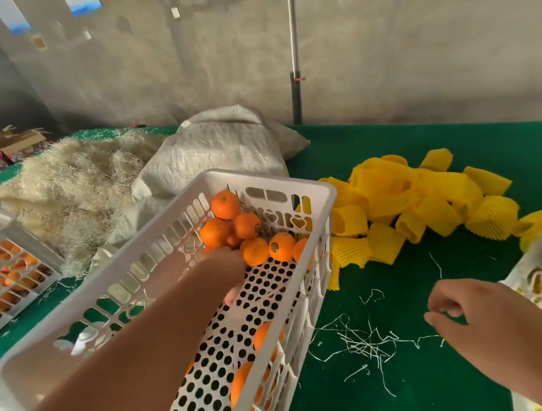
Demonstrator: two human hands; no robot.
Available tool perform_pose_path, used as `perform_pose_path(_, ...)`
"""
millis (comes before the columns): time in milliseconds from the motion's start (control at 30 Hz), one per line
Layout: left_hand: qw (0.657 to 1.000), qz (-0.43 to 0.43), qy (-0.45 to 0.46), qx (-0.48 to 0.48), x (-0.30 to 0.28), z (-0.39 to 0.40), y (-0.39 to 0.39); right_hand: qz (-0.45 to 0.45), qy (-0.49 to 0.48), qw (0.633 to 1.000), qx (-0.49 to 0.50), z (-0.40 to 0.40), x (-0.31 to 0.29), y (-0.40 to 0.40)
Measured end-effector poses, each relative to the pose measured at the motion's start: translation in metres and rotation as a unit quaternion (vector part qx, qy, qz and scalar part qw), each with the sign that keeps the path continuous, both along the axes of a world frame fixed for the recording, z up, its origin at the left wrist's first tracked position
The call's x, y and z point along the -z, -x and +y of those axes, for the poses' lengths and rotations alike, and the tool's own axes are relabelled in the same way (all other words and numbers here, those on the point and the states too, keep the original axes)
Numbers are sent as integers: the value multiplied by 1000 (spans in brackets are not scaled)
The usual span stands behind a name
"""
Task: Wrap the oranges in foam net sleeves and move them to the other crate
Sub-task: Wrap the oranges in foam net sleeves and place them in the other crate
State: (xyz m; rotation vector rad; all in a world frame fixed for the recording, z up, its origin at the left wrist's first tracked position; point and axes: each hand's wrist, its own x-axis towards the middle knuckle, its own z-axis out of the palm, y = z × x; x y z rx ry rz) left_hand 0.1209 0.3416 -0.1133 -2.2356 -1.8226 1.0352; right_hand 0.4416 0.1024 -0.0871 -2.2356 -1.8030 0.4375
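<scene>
The left forearm crosses the near corner of the white crate [266,182] and reaches down inside it. The left hand [221,272] sits low in the crate, at the near edge of a cluster of oranges [253,232] gathered at the far end. Its fingers are turned down and away from the camera, so whether they grip a fruit cannot be told. A few more oranges lie at the crate's near end, on the perforated floor, behind the left arm.

The right hand [471,313] hovers outside the crate to its right, over the green table [441,395]. Its fingers are loosely curled, with nothing seen between them. Below it, thin pale shreds [366,341] lie scattered on the green cloth.

Beyond the right hand, right of the crate's far corner, a heap of yellow foam net sleeves [417,204] lies on the table, its nearest pieces touching the crate's right wall. At the far right edge of view stands a second white crate [534,276], only partly seen. Left of the main crate sit a grey woven sack [222,148], a pile of straw-like shavings [68,179], and a third crate [12,273] holding oranges.
</scene>
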Motion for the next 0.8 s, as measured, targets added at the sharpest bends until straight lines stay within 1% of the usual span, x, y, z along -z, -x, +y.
perform_pose_path(100,999,-37,-31,-3,5,1,6,-1,7,1000,-4,-1,-2,0)
perform_pose_path(200,999,-24,-29,-9,3,1,6,0,10,1000,-3,-2,-4,0)
perform_pose_path(267,999,-41,-29,-12,-1,-2,1,1,12,1000,-2,-3,-6,1)
perform_pose_path(367,993,-100,-65,3,-23,-5,-12,6,7,1000,4,-4,-8,3)
perform_pose_path(433,974,-180,-140,-6,-47,-6,-24,8,1,1000,5,-4,-9,4)
perform_pose_path(467,952,-239,-192,-14,-59,-7,-30,10,-2,1000,7,-4,-9,5)
perform_pose_path(500,920,-305,-248,-10,-71,-9,-36,12,-2,1000,8,-4,-10,6)
perform_pose_path(567,837,-429,-339,32,-90,-23,-47,12,1,1000,9,-4,-11,7)
perform_pose_path(600,794,-486,-360,60,-97,-35,-54,10,5,1000,8,-4,-11,8)
perform_pose_path(633,756,-539,-362,85,-105,-49,-63,7,9,1000,6,-4,-11,8)
perform_pose_path(667,728,-585,-343,98,-112,-63,-71,4,14,1000,6,-4,-11,8)
perform_pose_path(700,712,-630,-296,97,-118,-76,-79,0,17,1000,8,-4,-11,8)
perform_pose_path(767,690,-709,-126,68,-120,-102,-93,-6,25,1000,8,-5,-13,8)
perform_pose_path(800,688,-722,-46,62,-115,-113,-100,-9,30,999,7,-5,-13,8)
